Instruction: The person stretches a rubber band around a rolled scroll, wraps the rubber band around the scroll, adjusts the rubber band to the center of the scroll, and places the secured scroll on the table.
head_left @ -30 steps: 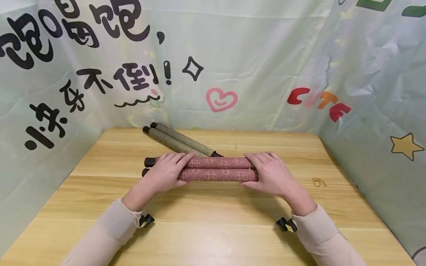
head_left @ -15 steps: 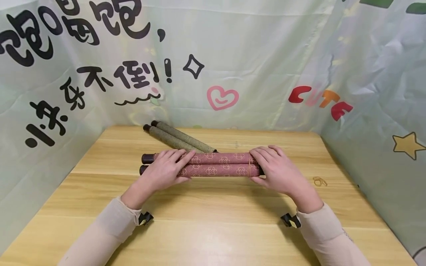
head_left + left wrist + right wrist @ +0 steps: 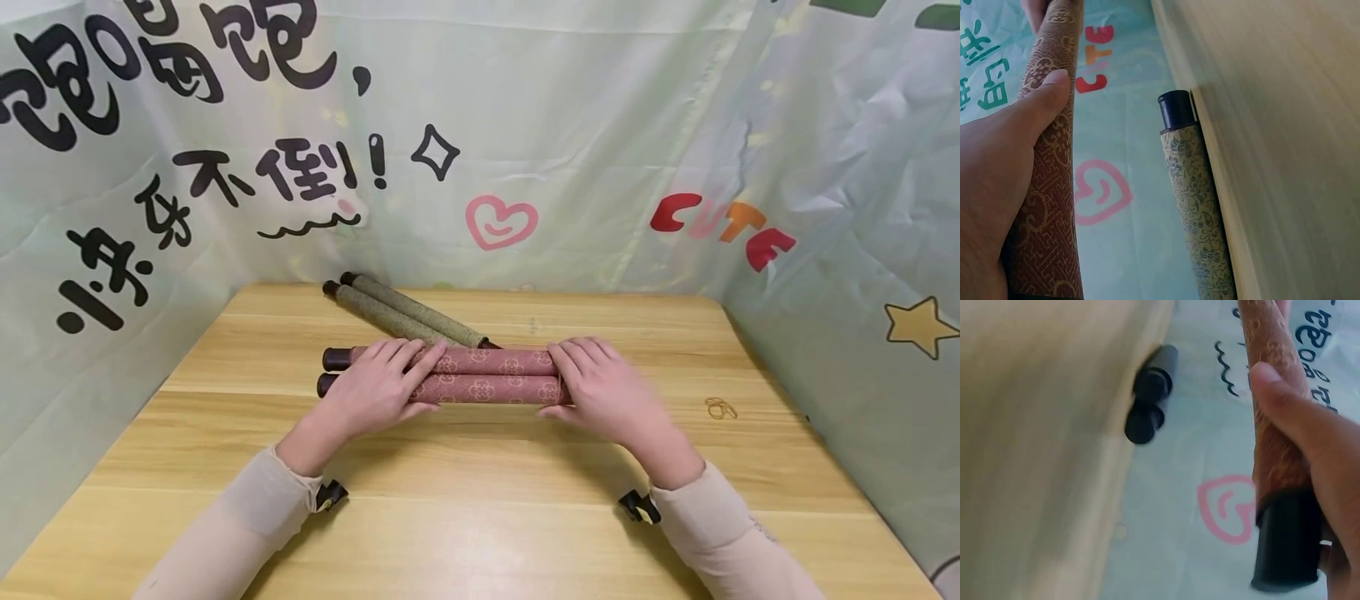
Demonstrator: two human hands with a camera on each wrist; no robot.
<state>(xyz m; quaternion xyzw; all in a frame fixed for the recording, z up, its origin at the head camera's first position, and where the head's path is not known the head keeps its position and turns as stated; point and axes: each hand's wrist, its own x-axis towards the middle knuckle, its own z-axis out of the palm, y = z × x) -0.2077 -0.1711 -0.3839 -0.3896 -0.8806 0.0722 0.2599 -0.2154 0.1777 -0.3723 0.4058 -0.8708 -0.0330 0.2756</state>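
Two reddish-pink scrolls [image 3: 491,389] with a flower pattern lie side by side, held level over the table in the head view. My left hand [image 3: 375,387] grips the pair near the left end, where the black knobs [image 3: 337,359] stick out. Around the right end my right hand [image 3: 603,396] curls, covering the knobs there; a thin rubber band [image 3: 558,388] shows just beside its fingers. In the left wrist view, the thumb [image 3: 1050,97] lies along the near scroll [image 3: 1054,212]. The right wrist view shows a black end knob [image 3: 1288,544] beside the palm.
Behind the held pair, two grey-green scrolls [image 3: 408,306] with black knobs lie slanted on the wooden table [image 3: 480,517]. A few loose rubber bands [image 3: 721,408] rest at the right. Printed cloth [image 3: 585,150] walls off the back and sides.
My right hand slid outward to the right end of the scrolls, then came back inward to the left. The pair shifted slightly with it; my left hand kept its grip.
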